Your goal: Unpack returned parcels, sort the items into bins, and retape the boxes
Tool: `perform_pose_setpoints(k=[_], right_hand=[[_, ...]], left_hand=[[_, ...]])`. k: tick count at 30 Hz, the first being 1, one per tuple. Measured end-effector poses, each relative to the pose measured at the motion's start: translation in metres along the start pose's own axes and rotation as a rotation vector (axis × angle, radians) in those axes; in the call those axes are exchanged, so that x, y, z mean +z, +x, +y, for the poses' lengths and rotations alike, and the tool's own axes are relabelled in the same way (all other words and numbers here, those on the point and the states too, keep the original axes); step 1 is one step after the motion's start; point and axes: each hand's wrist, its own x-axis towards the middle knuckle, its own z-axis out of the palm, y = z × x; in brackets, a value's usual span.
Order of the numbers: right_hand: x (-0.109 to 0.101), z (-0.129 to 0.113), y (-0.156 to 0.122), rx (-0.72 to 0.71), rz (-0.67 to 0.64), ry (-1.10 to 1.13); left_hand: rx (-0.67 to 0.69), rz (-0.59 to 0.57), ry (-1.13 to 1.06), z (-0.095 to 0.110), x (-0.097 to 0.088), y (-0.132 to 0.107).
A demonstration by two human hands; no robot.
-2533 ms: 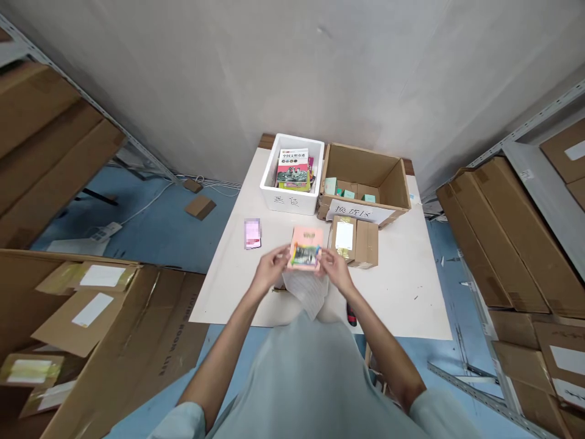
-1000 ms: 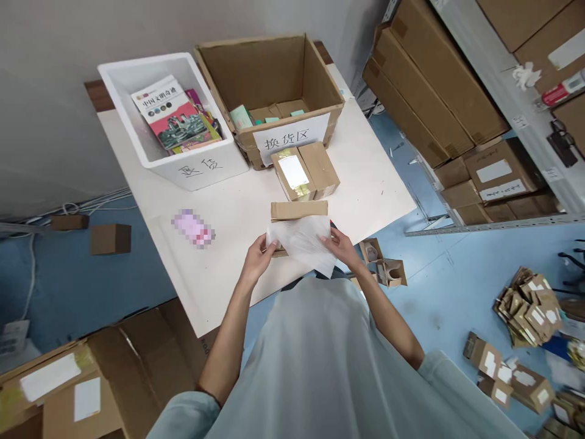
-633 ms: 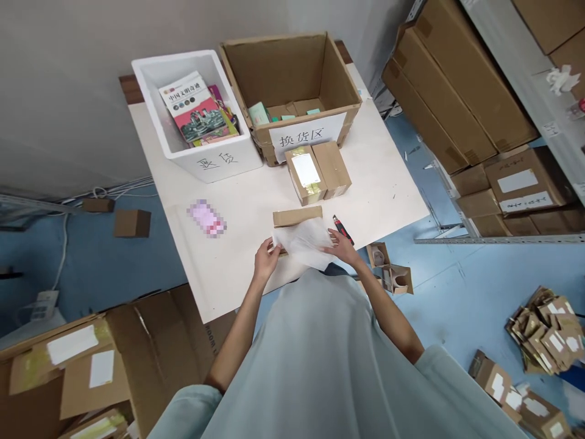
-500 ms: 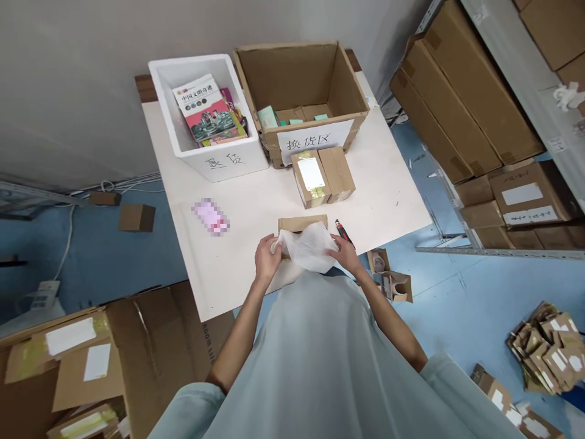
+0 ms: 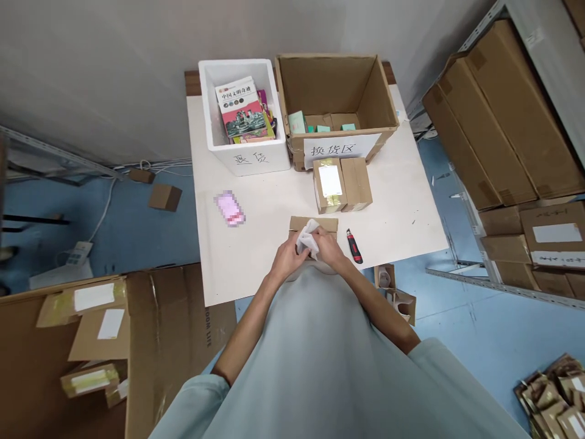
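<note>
A crumpled white sheet of thin wrapping material [image 5: 307, 238] is bunched between my two hands. My left hand [image 5: 289, 253] grips it from the left, fingers closed. From the right, my right hand [image 5: 328, 246] closes on the same sheet. Under and behind them lies a small cardboard box [image 5: 297, 224], its flap raised; its inside is hidden by my hands. A red and black utility knife [image 5: 354, 246] rests on the white table [image 5: 256, 256], just right of my right hand.
Two taped cartons [image 5: 342, 185] stand ahead. Behind them are a foam box [image 5: 262, 161] holding books and a large cardboard box [image 5: 336, 91] with small green boxes. A pixelated pink object [image 5: 230, 208] lies left. Shelving with cartons [image 5: 489, 116] is right; a big carton [image 5: 169, 341] stands lower left.
My hands have drawn together, and the white sheet, spread out before, is now crumpled into a small bunch. The view has shifted, so the table sits further right.
</note>
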Motion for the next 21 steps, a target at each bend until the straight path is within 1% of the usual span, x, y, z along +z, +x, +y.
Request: perform_pose_setpoints(k=[3, 4, 6, 8, 9, 11, 14, 18, 21], right_hand=[[-0.006, 0.013, -0.007, -0.021, -0.069, 0.147], [-0.009, 0.017, -0.012, -0.013, -0.057, 0.200], [-0.015, 0.025, -0.022, 0.019, 0.031, 0.284], [-0.018, 0.030, -0.031, 0.040, 0.109, 0.313], [-0.018, 0.032, -0.034, 0.037, 0.110, 0.302], [-0.015, 0.033, -0.036, 0.008, 0.052, 0.226], [-0.006, 0.031, -0.029, -0.039, -0.059, 0.024], [0.001, 0.028, -0.006, -0.069, -0.208, -0.294], [0.006, 0.026, 0.014, -0.066, -0.287, -0.410]], left_hand=[[-0.005, 0.011, -0.024, -0.003, -0.002, 0.002], [0.001, 0.023, -0.042, -0.004, -0.003, 0.003], [0.018, 0.050, -0.075, -0.008, -0.004, 0.006], [0.018, 0.064, -0.084, -0.011, -0.003, 0.010], [0.007, 0.061, -0.077, -0.012, -0.001, 0.013], [-0.021, 0.042, -0.058, -0.014, 0.004, 0.019], [-0.052, -0.003, -0.031, -0.016, 0.013, 0.029], [-0.089, -0.058, 0.050, -0.021, 0.019, 0.037], [-0.100, -0.149, 0.131, -0.023, 0.018, 0.036]])
